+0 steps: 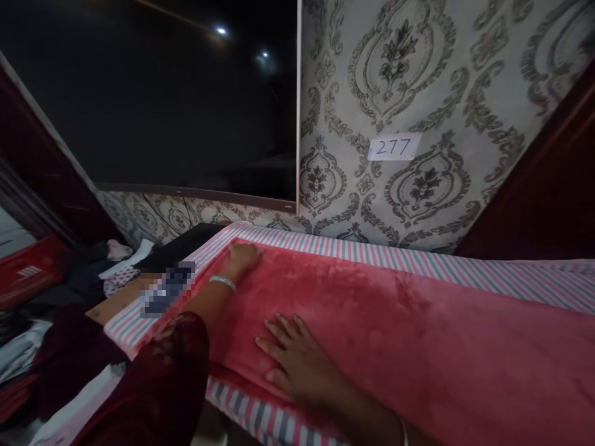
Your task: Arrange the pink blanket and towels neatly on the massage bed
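A plush red-pink blanket (372, 322) lies spread over a striped pink, grey and white sheet (325, 243). At the blanket's far left corner, my left hand (242, 259) has its fingers curled in on the fabric, and the fingertips are hard to see. Its wrist wears a pale bracelet (223, 282), and a dark red sleeve covers the upper arm. Nearer to me, my right hand (297, 365) rests flat on the blanket, fingers spread, close to the front edge. The blanket looks mostly smooth, with some rumpled pile near the back.
A large dark television (153, 99) hangs on the patterned wall (400, 68), beside a paper label (395, 147) reading 277. Left of the sheet are piled clothes (69, 347), a red bag (32, 271) and a brown board (106, 303). A pixelated dark item (168, 291) lies on the sheet.
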`<action>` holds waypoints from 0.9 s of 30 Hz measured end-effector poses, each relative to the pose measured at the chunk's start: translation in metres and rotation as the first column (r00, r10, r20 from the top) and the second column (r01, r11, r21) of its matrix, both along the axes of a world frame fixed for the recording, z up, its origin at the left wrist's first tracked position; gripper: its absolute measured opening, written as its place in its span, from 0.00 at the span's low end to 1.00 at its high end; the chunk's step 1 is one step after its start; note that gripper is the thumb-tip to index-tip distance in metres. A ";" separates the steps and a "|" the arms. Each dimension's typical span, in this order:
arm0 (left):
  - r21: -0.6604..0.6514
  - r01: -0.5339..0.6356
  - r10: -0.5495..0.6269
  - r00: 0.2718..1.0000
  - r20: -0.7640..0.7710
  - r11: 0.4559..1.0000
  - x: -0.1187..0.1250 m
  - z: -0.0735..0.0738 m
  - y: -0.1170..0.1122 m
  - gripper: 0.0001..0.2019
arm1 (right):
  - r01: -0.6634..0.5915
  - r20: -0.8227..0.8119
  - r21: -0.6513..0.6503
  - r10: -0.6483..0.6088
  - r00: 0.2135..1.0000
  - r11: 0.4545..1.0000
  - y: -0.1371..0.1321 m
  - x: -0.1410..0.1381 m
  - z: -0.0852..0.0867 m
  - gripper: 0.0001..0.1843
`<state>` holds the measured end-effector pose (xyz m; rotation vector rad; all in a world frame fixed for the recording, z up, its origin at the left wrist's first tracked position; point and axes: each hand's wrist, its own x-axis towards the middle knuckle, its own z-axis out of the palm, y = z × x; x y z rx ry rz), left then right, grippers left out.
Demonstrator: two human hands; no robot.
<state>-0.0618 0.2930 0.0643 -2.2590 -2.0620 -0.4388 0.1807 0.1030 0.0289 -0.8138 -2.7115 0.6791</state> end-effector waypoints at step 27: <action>-0.021 -0.311 0.302 0.936 -0.180 0.950 -0.055 -0.018 -0.203 0.23 | 0.032 0.073 0.132 -0.042 0.996 0.991 0.000 -0.002 -0.009 0.28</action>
